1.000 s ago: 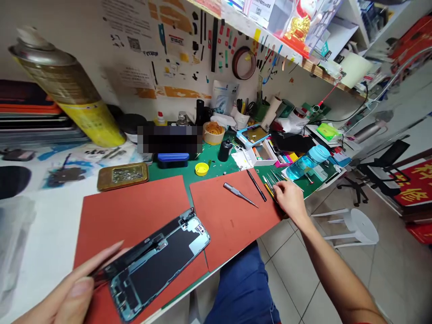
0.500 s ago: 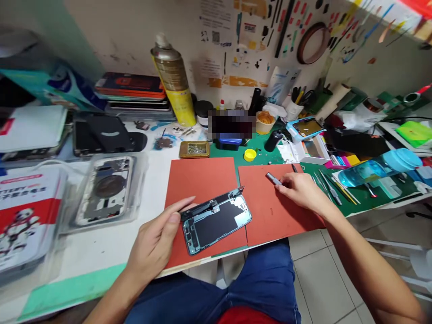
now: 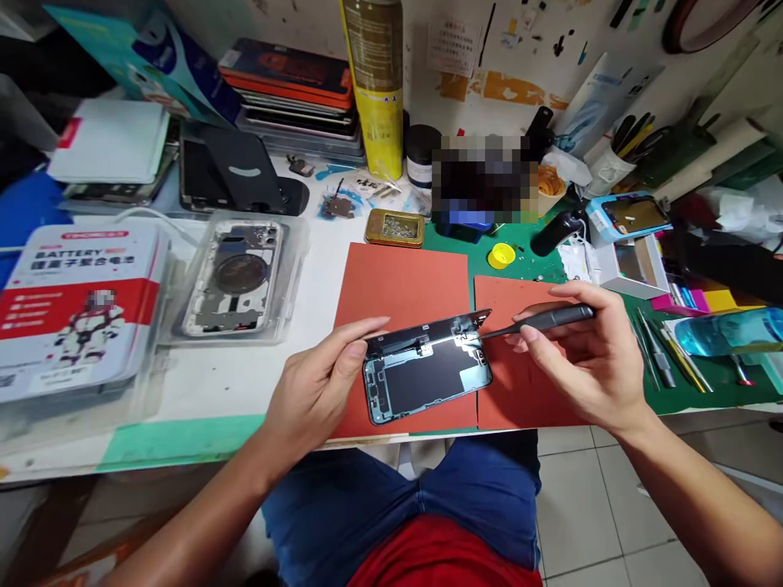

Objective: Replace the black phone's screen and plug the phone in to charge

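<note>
My left hand (image 3: 318,379) grips the left end of a phone screen assembly (image 3: 428,377), thumb on top. Its inner side faces up, with a dark panel, metal plates and a raised dark strip along the far edge. The assembly tilts over the orange mat (image 3: 397,273). My right hand (image 3: 587,359) holds a slim black-handled tool (image 3: 559,316) that looks like a screwdriver. The tool's thin dark shaft points left and meets the upper right corner of the assembly; its tip is too small to make out.
A phone housing (image 3: 238,273) lies in a clear tray on the left, beside a battery box (image 3: 79,310). Behind the mat are a tin of screws (image 3: 395,228) and a yellow cap (image 3: 502,256). Tweezers and slim tools (image 3: 661,359) lie right, near a blue bottle (image 3: 722,333).
My right hand has come left from the right mat to the phone screen assembly, now with the black-handled tool raised. My left hand still holds the assembly. The camera view has shifted.
</note>
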The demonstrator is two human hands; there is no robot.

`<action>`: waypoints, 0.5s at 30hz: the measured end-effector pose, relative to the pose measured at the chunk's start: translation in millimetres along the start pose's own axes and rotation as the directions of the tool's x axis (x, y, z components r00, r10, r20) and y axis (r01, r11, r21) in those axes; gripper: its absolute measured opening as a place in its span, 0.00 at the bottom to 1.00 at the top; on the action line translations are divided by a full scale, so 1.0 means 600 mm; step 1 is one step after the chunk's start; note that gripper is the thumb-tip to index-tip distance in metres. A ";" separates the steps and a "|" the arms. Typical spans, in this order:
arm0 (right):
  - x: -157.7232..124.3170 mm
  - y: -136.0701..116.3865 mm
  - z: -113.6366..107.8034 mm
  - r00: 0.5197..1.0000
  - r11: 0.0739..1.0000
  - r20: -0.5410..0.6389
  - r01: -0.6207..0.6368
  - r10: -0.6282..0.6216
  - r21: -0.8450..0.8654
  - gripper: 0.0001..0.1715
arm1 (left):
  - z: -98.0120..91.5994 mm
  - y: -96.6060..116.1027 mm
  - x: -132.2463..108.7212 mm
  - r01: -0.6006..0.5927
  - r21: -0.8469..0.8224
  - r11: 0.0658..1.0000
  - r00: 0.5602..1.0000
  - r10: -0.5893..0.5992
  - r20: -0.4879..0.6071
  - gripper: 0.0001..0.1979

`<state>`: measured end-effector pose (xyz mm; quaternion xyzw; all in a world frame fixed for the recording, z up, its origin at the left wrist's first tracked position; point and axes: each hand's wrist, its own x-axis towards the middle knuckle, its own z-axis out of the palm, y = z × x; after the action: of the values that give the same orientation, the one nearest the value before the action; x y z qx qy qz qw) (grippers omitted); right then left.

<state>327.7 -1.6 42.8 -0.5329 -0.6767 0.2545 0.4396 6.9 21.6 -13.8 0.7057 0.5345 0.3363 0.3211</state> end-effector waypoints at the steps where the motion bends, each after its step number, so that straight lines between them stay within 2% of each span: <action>1: -0.001 0.000 0.004 0.999 0.999 0.006 0.032 -0.031 -0.009 0.27 | 0.000 -0.001 0.000 0.008 0.010 1.000 1.000 -0.008 -0.003 0.25; 4: -0.003 -0.001 0.011 0.993 0.992 0.031 0.115 -0.114 -0.043 0.28 | 0.001 -0.002 0.000 0.033 0.013 0.999 0.999 -0.033 0.001 0.25; 15: -0.006 -0.011 0.025 0.965 0.945 0.082 0.260 -0.248 -0.198 0.29 | 0.002 0.001 0.001 0.032 -0.021 0.999 0.999 -0.032 -0.003 0.25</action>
<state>311.6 -5.2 39.5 -0.4767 -0.7747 0.1386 0.3916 8.2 21.7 -13.7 0.6932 0.5425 0.3380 0.3332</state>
